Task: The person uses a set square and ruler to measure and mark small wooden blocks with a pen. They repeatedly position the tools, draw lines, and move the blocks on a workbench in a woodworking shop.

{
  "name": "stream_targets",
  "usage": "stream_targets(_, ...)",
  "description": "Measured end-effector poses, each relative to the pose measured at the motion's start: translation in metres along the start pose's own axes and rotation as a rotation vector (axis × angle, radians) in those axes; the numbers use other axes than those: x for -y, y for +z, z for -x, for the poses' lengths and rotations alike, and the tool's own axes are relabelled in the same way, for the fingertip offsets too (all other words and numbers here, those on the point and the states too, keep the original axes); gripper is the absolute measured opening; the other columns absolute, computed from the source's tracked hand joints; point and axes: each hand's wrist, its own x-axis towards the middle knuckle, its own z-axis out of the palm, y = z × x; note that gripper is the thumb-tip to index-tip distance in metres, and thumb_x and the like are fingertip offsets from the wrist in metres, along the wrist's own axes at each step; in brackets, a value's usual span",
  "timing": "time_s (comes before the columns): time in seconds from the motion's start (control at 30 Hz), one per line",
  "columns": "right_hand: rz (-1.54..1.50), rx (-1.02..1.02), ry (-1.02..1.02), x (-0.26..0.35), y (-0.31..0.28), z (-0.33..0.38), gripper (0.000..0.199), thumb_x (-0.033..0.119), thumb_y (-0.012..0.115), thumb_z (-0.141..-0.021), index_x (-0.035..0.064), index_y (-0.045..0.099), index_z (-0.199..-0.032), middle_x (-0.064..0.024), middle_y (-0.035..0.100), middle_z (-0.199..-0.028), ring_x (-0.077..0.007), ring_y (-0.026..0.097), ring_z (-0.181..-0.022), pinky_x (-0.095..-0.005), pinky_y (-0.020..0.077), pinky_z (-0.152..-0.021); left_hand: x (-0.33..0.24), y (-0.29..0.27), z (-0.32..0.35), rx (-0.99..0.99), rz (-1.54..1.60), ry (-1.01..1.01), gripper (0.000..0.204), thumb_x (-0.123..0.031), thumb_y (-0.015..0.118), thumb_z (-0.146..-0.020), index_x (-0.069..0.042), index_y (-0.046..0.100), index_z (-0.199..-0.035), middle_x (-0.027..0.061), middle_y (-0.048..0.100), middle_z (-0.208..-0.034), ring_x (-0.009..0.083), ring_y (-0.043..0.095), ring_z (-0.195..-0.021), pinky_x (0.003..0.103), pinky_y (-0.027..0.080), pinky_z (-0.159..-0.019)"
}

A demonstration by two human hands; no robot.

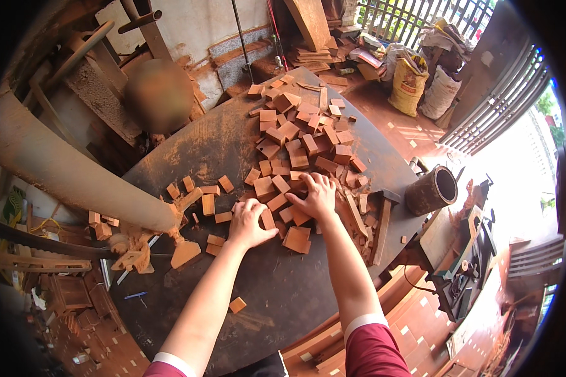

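Note:
A heap of several small reddish wooden blocks (302, 138) covers the far half of a dark, dusty round table (277, 295). My left hand (250, 223) lies palm down on the near blocks, its fingers curled around one block (268, 218). My right hand (316, 195) rests with spread fingers on the blocks at the heap's near edge, beside a flat square block (297, 239). Both forearms reach in from the lower edge, in red sleeves with white cuffs.
A hammer (382, 223) lies right of my right hand. A dark hollow cylinder (432, 190) stands at the table's right rim. A thick log (69, 169) crosses at left. Sacks (410, 83) stand at the back; one loose block (237, 305) lies near me.

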Motion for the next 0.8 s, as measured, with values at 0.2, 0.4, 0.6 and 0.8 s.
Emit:
stream_targets(0.2,-0.086,-0.079,-0.095,0.037,0.004,0.042,0.058,0.053,0.085,-0.074,0.0201,0.069,-0.118,-0.0091,0.062,-0.125,-0.0320,0.061,-0.115,-0.0492,0.0440,-0.099,0.010,0.005,0.053,0.000,0.088,0.088,0.066,-0.039,0.093,-0.063,-0.007,0.068,-0.115,0.0164,0.056,-0.136,0.0389,0.055,-0.125,0.049,0.047,-0.108)
stream_targets(0.4,-0.185,-0.039,-0.094,0.076,0.000,0.101,0.059,0.044,0.085,-0.077,0.0190,0.068,-0.127,-0.0143,0.059,-0.131,-0.0343,0.060,-0.117,-0.0516,0.0416,-0.105,-0.004,-0.015,0.125,0.073,0.019,0.043,0.080,-0.057,0.087,-0.068,-0.008,0.065,-0.127,0.0189,0.041,-0.160,0.0380,0.044,-0.143,0.060,0.028,-0.118)
stream_targets(0.6,-0.172,0.146,-0.060,0.070,-0.006,0.108,0.068,0.052,0.082,-0.081,0.0191,0.064,-0.138,-0.0189,0.052,-0.146,-0.0383,0.054,-0.133,-0.0632,0.0343,-0.114,-0.032,0.013,0.118,-0.156,0.059,-0.067,0.112,-0.086,0.066,-0.076,-0.008,0.044,-0.153,0.0300,0.029,-0.165,0.0468,0.030,-0.152,0.070,0.022,-0.117)
stream_targets(0.8,0.128,-0.018,0.155,-0.030,-0.049,-0.086,0.083,0.059,0.082,-0.080,0.0179,0.055,-0.146,-0.0253,0.036,-0.162,-0.0442,0.030,-0.153,-0.0702,0.0273,-0.119,-0.053,0.032,0.116,0.017,-0.224,-0.034,0.124,-0.096,0.060,-0.069,-0.019,0.037,-0.162,0.0285,0.024,-0.168,0.0480,0.023,-0.156,0.076,0.006,-0.118)
